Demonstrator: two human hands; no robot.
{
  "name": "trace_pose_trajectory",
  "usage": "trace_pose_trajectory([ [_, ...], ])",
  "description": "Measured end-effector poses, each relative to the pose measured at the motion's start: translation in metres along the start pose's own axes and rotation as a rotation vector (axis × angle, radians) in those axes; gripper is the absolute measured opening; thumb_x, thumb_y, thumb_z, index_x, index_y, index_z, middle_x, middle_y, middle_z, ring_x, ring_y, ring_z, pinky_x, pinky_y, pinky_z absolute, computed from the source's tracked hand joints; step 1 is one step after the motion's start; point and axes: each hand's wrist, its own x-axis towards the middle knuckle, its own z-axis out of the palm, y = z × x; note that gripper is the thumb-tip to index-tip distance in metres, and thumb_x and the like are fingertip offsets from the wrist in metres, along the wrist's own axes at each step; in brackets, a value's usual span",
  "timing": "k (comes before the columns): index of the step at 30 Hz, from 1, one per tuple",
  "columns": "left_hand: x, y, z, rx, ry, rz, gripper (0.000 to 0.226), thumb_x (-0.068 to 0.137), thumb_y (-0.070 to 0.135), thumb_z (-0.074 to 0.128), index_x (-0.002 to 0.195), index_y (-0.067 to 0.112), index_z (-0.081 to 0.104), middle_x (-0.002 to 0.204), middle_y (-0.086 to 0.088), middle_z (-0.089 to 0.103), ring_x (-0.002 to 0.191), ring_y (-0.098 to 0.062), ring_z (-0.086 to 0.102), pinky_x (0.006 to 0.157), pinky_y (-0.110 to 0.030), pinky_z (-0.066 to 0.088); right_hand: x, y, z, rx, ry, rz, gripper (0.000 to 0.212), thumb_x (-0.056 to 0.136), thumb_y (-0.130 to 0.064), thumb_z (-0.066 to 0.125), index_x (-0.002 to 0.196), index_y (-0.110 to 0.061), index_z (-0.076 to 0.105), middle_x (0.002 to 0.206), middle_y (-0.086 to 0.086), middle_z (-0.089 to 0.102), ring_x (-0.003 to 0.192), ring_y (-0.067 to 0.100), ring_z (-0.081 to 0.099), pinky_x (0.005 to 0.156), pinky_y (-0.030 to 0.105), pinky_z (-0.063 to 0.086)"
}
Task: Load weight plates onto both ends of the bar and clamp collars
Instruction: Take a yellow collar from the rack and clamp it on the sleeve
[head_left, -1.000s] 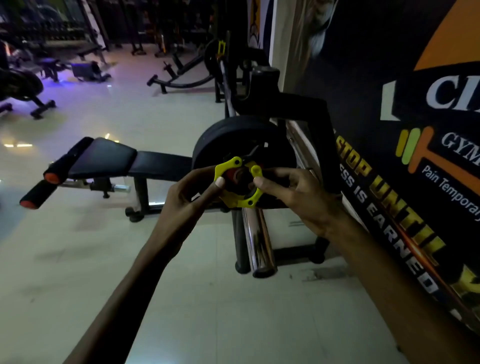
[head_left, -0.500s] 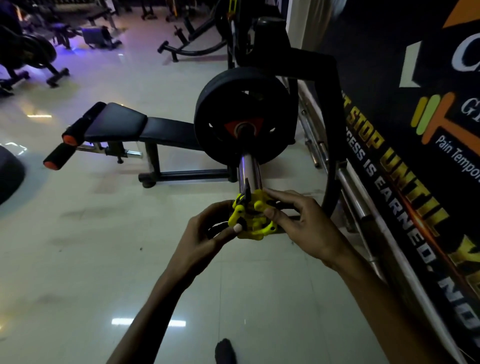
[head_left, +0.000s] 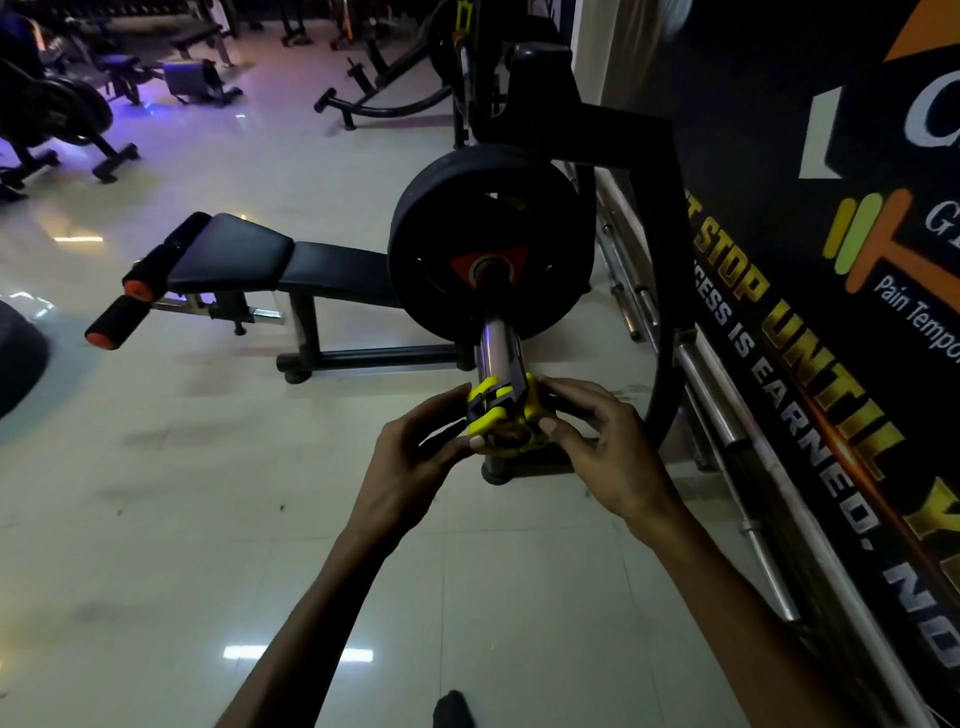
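A black weight plate (head_left: 441, 234) with a red hub sits on the chrome bar sleeve (head_left: 498, 348), which points toward me. At the sleeve's near end is a yellow and black collar (head_left: 498, 415). My left hand (head_left: 415, 457) grips its left side with thumb and fingers. My right hand (head_left: 597, 452) holds its right side. The collar stands well apart from the plate, with bare chrome between them. The bar's far end is hidden behind the plate and the black rack (head_left: 623, 145).
A black bench (head_left: 291, 265) with orange-tipped rollers stands left of the plate. A dark banner wall (head_left: 831, 312) runs along the right, with loose chrome bars (head_left: 727, 415) leaning at its base. Other gym machines (head_left: 62, 114) stand at the far left. Pale tiled floor lies below.
The collar was against the plate's hub one second ago. Both hands have drawn it along the sleeve toward me to the bar's near end.
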Motion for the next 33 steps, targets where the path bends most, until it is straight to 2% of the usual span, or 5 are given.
trace_pose_trajectory([
  [8,0.069,0.002,-0.007,0.185,0.1,0.105,0.047,0.085,0.019,0.085,0.13,0.013,0.072,0.121,0.002,0.076,0.112,-0.01,0.073,0.099,-0.034,0.059,0.055,-0.001,0.014,-0.11,0.197,-0.061,0.031,0.092,-0.005,0.073,0.122,-0.012,0.074,0.117,-0.005,0.072,0.111,0.007,0.068,0.088,0.018,0.059],
  [18,0.163,-0.011,-0.009,0.369,0.145,0.273,0.04,0.094,0.023,0.077,0.131,0.009,0.07,0.12,-0.005,0.074,0.102,-0.007,0.069,0.084,-0.007,0.053,0.14,0.004,0.035,-0.184,0.32,-0.067,0.036,0.093,-0.003,0.07,0.129,-0.008,0.069,0.128,0.005,0.071,0.115,0.016,0.068,0.094,0.026,0.059],
  [24,0.198,-0.015,-0.01,0.427,0.156,0.279,0.038,0.096,0.021,0.074,0.131,0.005,0.07,0.122,-0.01,0.071,0.104,-0.011,0.068,0.083,-0.003,0.051,0.172,0.004,0.048,-0.211,0.356,-0.072,0.038,0.096,-0.001,0.065,0.133,-0.007,0.066,0.134,0.007,0.067,0.12,0.019,0.066,0.096,0.034,0.06],
  [29,0.211,-0.016,-0.012,0.423,0.149,0.287,0.037,0.094,0.02,0.077,0.125,0.003,0.073,0.118,-0.011,0.071,0.101,-0.02,0.072,0.083,-0.022,0.06,0.185,0.009,0.046,-0.196,0.337,-0.077,0.039,0.096,0.002,0.065,0.135,-0.005,0.065,0.138,0.007,0.064,0.124,0.021,0.064,0.099,0.04,0.059],
  [33,0.215,-0.019,-0.014,0.422,0.148,0.297,0.035,0.092,0.018,0.077,0.123,0.002,0.074,0.118,-0.01,0.071,0.096,-0.012,0.067,0.077,-0.003,0.051,0.186,0.012,0.045,-0.229,0.322,-0.117,0.041,0.097,0.003,0.061,0.137,-0.005,0.063,0.141,0.007,0.062,0.128,0.022,0.061,0.104,0.038,0.056],
])
